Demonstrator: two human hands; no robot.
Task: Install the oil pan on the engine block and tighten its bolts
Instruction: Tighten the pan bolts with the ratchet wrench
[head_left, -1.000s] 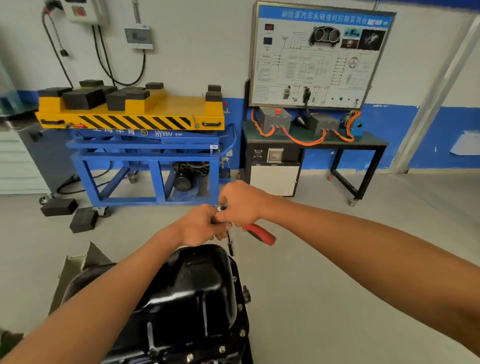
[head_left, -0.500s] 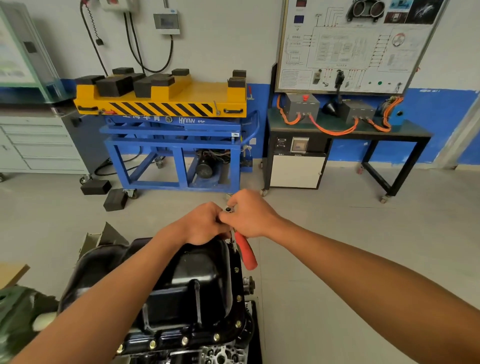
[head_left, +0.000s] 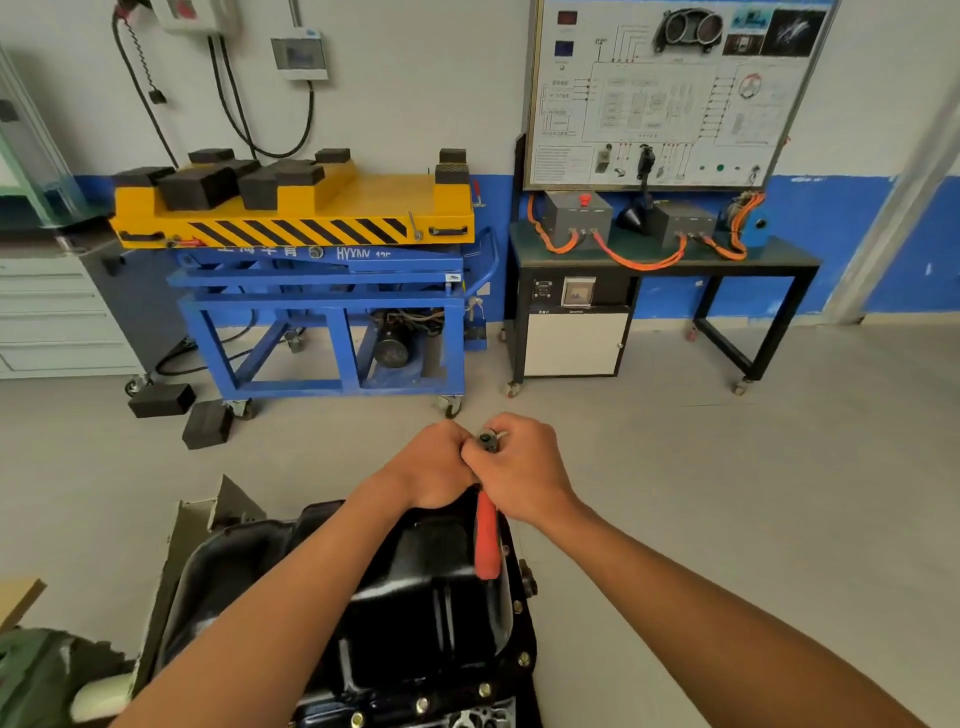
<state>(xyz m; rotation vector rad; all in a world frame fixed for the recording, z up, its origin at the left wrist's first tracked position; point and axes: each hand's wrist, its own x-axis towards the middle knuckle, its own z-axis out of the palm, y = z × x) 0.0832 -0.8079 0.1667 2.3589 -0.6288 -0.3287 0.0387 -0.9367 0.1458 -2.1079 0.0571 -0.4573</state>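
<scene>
A glossy black oil pan (head_left: 415, 613) sits on the engine block (head_left: 478, 719) at the bottom centre, with several brass-coloured bolts (head_left: 523, 660) along its near and right flange. Both my hands meet over the pan's far right corner. My right hand (head_left: 524, 467) grips the head of a ratchet wrench (head_left: 487, 442), whose red handle (head_left: 487, 540) points back toward me over the pan's right edge. My left hand (head_left: 434, 465) is curled against the wrench head from the left. The socket and the bolt under it are hidden by my hands.
A yellow and blue lift cart (head_left: 311, 270) with black rubber blocks stands against the far wall. To its right is a black bench (head_left: 660, 260) with orange cables and a wiring board. Two black blocks (head_left: 182, 410) lie on the floor. Grey drawers (head_left: 52, 312) stand at left.
The red handle has swung from pointing right to pointing back toward me along the pan's right edge. Both hands stayed on the wrench head; the camera tilted down a little.
</scene>
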